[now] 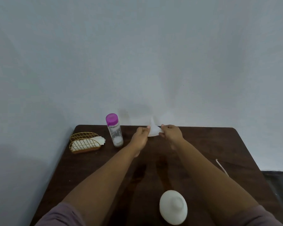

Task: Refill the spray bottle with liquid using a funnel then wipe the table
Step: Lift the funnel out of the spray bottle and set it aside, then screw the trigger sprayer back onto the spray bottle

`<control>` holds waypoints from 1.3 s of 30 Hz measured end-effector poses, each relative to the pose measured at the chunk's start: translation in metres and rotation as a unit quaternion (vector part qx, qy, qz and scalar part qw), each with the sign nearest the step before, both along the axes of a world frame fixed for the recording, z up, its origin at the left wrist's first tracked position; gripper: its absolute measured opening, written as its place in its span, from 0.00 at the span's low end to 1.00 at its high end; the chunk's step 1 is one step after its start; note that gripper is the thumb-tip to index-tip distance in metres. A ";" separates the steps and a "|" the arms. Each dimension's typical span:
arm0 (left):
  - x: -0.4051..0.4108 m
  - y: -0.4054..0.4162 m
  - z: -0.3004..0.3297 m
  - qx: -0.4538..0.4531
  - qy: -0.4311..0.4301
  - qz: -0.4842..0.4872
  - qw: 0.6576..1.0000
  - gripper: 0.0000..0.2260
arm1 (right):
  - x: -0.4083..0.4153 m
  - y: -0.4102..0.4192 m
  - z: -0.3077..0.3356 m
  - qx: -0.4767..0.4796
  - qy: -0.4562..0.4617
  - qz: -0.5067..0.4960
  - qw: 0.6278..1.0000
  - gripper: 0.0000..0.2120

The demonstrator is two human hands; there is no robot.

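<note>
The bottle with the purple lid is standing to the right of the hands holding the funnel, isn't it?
Not quite. The head view shows the bottle with the purple lid standing to the left of the hands, beside the gold wire basket. The left hand and right hand do hold the funnel between them.

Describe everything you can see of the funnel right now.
The funnel is white, translucent, plastic-looking, with a wide cone and a narrow spout. It is held up at the far edge of the table, spout pointing upward. The left hand pinches one side of its rim, the right hand the other. It blends into the pale wall, so finer detail is unclear.
</note>
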State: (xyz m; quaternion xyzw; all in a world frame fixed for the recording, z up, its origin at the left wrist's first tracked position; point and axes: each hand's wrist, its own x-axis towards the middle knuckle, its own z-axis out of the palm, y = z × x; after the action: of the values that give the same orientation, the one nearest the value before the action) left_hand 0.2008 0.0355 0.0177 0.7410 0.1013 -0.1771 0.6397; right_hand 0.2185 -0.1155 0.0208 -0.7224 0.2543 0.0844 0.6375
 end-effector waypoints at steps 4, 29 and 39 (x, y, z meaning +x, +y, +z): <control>0.011 -0.001 -0.019 0.134 -0.054 -0.076 0.987 0.26 | 0.003 0.007 -0.025 0.049 0.013 -0.008 0.999 0.05; 0.029 -0.003 -0.096 0.286 -0.106 -0.136 0.943 0.31 | 0.002 0.017 -0.072 -0.301 -0.058 0.222 0.926 0.24; -0.114 -0.019 -0.051 0.238 -0.187 0.011 0.953 0.14 | -0.097 -0.027 -0.022 -0.286 -0.103 0.129 0.944 0.22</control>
State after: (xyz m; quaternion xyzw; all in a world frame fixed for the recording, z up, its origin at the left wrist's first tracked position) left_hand 0.0872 0.0168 -0.0335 0.8905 0.0273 0.0007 0.4542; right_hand 0.1216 -0.1421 -0.0008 -0.9056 0.1052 0.0148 0.4106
